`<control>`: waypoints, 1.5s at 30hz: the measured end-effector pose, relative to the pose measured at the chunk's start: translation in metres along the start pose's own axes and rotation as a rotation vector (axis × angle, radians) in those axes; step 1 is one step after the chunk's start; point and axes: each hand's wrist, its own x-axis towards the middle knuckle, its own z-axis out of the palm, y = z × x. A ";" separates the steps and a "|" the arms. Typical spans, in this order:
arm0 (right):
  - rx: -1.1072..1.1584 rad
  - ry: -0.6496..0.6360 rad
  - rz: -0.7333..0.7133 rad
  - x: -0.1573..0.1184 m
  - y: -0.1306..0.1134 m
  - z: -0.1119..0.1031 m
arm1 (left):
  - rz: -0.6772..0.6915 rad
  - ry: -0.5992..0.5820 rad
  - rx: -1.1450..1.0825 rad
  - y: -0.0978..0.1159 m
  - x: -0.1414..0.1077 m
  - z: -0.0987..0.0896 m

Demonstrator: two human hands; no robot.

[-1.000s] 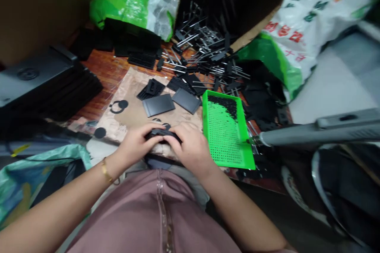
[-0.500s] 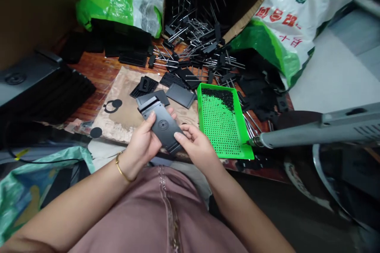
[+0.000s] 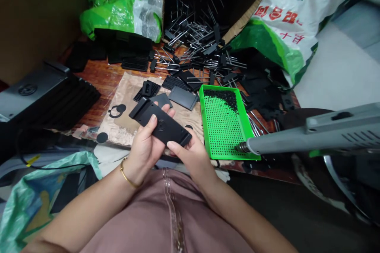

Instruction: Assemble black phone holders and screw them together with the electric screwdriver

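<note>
Between both hands is a flat black plastic holder point(image 3: 162, 124) with a raised lip at its far left end and a round emblem in its middle. My left hand point(image 3: 147, 144) grips its left part, thumb on top and fingers underneath. At the near right end, my right hand point(image 3: 190, 152) pinches the edge, thumb on the upper face. Just beyond lie a smooth black plate point(image 3: 183, 98) and a ribbed black plate point(image 3: 142, 91) with a small slotted piece on it. A green perforated tray point(image 3: 204, 126) with small black screws point(image 3: 227, 98) stands right of my hands.
A grey electric screwdriver point(image 3: 311, 136) points in from the right, its tip over the tray. Metal-rod parts point(image 3: 196, 39) spill from a cardboard box point(image 3: 249, 16). Stacked black holders point(image 3: 59, 91) stand left. Printed sacks point(image 3: 121, 12) sit behind. A worn board point(image 3: 118, 134) lies under the plates.
The black holder has turned flatter and more sideways in my hands, its near end swinging right. The electric screwdriver's tip reaches slightly further left over the tray. The view has shifted slightly.
</note>
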 end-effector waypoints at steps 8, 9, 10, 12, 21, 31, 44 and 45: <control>0.233 0.064 0.137 0.004 0.011 0.015 | 0.017 -0.064 0.120 -0.001 -0.002 0.001; 0.228 0.032 0.155 0.002 0.008 0.013 | -0.003 -0.082 0.121 0.001 0.000 0.001; 0.197 -0.017 0.164 -0.001 0.004 0.009 | -0.018 -0.077 0.113 0.003 0.002 0.002; 0.023 -0.096 0.103 -0.011 -0.006 -0.008 | -0.049 -0.022 0.073 0.008 0.007 0.004; -0.919 1.118 -0.877 -0.025 -0.065 -0.105 | -0.475 -0.074 0.112 -0.010 0.012 0.025; -0.494 0.728 -0.578 -0.020 -0.071 -0.128 | -0.643 -0.035 0.156 -0.032 0.014 0.033; -0.046 0.718 -0.763 0.009 -0.051 -0.110 | -0.604 0.022 0.238 -0.039 0.011 0.030; -0.010 0.708 -0.773 0.010 -0.050 -0.108 | -0.601 0.021 0.242 -0.039 0.011 0.030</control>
